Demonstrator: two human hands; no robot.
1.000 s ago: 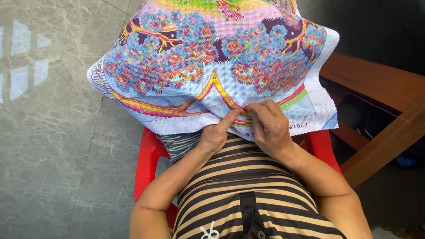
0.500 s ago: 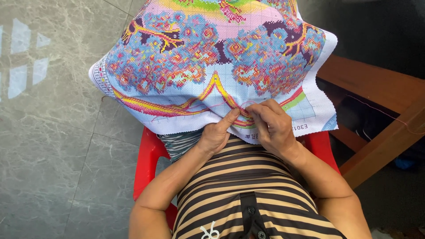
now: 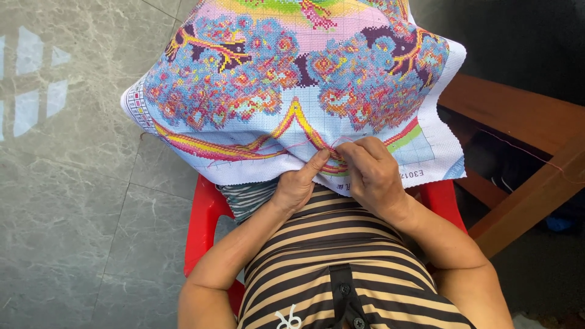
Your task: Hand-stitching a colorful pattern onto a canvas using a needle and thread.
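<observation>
Floor (image 3: 67, 201): grey marbled stone tiles, with a pale window reflection at the far left of the cloth.

Chair (image 3: 204, 219): red plastic, under the seated person, its edges showing below the cloth on both sides.

Cloth (image 3: 292, 91): large cross-stitch canvas draped over the person's lap, stitched with blue and pink trees, a purple trunk and a yellow and red arch band; white unstitched border along its lower edge.

Left hand (image 3: 297, 186): at the lower edge of the cloth, fingers closed on the fabric, thumb on top beside the arch band.

Thread (image 3: 332, 146): thin pink strand looping on the cloth just above the two hands.

Right hand (image 3: 372, 173): just beside the left hand, fingertips pinched together on the cloth where the thread meets it; a needle cannot be made out.

Shirt (image 3: 341, 268): brown and tan stripes, below the cloth.

Wooden frame (image 3: 524, 158): brown beams, right of the cloth, against a dark ground.
</observation>
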